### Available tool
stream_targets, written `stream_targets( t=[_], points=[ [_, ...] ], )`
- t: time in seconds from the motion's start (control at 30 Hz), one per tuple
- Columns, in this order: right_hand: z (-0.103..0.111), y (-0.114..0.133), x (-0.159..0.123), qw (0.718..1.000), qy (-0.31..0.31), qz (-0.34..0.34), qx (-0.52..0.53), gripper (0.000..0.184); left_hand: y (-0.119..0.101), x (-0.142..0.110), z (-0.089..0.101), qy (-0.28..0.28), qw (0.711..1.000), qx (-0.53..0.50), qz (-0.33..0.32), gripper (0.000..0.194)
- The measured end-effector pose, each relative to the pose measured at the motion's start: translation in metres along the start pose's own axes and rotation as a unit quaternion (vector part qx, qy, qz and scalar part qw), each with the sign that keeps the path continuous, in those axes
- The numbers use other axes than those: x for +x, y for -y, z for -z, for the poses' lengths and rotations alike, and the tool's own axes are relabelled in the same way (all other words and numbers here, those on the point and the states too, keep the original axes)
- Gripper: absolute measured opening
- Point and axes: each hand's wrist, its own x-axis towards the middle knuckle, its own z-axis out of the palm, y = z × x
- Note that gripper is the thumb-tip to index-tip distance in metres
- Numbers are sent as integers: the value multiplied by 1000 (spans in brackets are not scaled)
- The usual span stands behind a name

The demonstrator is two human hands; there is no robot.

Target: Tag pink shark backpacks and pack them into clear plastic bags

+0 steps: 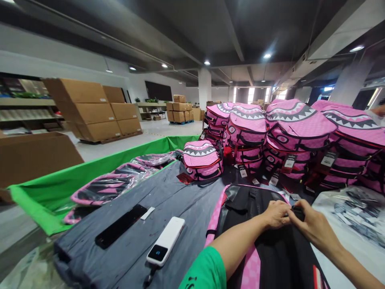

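Pinching black piece (298, 212) in right hand (317, 228) at four o'clock, cannot tell left hand's (277, 214) grip | handling pink-and-black backpack (281, 253): likely light, soft, floppy | best taken by pink edge (217, 214)

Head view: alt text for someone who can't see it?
A person's right hand pinches a small black part, left hand beside it, over a pink and black bag on a gray table. Pink backpacks are stacked beyond; a white device and a green bin of plastic-wrapped bags sit left.
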Motion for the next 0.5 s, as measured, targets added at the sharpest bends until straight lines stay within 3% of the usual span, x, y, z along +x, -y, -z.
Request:
stream_targets(
  t=[0.13, 0.27, 0.43, 0.5],
  points=[
    [-1, 35, -32, 999, -17, 46, 4, 31, 8, -5, -14, -24, 999, -13, 20, 18],
    [21, 50, -64, 996, -36, 80, 30, 32, 12, -2, -14, -39, 999, -29, 19, 14],
    [63, 36, -74, 995, -46, 84, 29, 43, -13, -10, 10, -33, 999, -36, -6, 4],
    [78, 29, -65, 996, -52, 73, 14, 49, -36, -19, 26, -97, 995, -30, -8, 27]
  ],
)
